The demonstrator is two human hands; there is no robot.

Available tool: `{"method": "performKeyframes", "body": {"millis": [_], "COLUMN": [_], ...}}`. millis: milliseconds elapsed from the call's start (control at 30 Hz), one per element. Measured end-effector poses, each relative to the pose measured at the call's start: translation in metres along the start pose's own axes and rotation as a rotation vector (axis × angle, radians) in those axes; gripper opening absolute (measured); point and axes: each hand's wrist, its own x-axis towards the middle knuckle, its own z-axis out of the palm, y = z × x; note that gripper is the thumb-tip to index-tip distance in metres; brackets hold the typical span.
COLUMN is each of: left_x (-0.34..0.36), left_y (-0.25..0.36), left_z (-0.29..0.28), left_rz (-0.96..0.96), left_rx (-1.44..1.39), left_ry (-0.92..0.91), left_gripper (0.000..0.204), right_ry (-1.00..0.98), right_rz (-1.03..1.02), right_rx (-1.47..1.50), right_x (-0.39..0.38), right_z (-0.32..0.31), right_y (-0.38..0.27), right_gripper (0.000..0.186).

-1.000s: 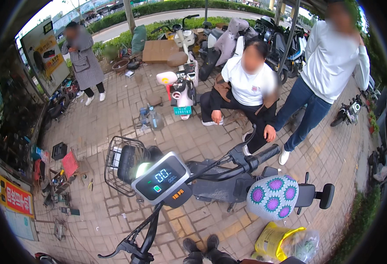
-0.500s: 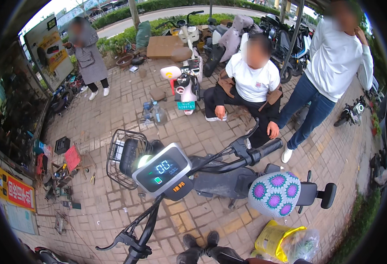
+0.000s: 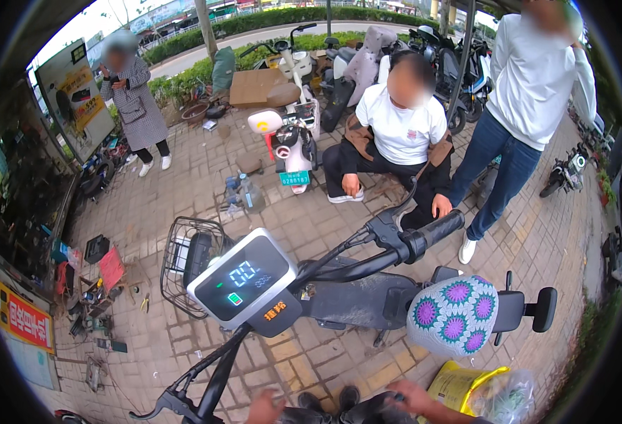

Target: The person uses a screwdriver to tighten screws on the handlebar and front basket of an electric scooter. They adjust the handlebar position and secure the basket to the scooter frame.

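Just beyond my left hand (image 3: pixel 265 408) and right hand (image 3: pixel 413 399), an electric bike (image 3: pixel 357 300) stands side-on.
It would likely feel heavy and stiff: the near handlebar (image 3: pixel 220 378) looks a firm hold, the crocheted seat cover (image 3: pixel 452 321) soft and apt to slip, the display (image 3: pixel 243 280) fragile. My hands are apart, neither touching the bike; blur leaves me unable to tell whether they hold anything. The near handlebar lies left of my left hand, the seat cover beyond my right, the display beyond my left, the far grip (image 3: pixel 439 233) farthest, toward a seated person (image 3: pixel 403 131).
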Motion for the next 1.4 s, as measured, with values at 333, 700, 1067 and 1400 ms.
{"method": "performKeyframes", "body": {"millis": [333,700,1067,1400], "left_x": [0.121,0.167,0.163,0.182], "left_y": [0.086,0.114,0.098,0.11], "left_z": [-0.104,-0.107,-0.1,-0.085], "left_rz": [0.405,0.75,0.739,0.651], "left_rx": [-0.162,0.089,0.006,-0.055], "left_ry": [1.163,1.519,1.414,1.574], "left_gripper": [0.061,0.09,0.103,0.109], "right_ry": [0.905,0.533,0.603,0.644], "right_rz": [-0.293,-0.412,-0.502,-0.745], "right_rx": [-0.37,-0.871,-0.846,-1.054], "right_x": [0.181,0.198,0.188,0.192], "right_z": [-0.193,-0.182,-0.174,-0.159], "right_y": [0.017,0.066,0.053,0.042], "right_gripper": [0.035,0.044,0.046,0.029]}}
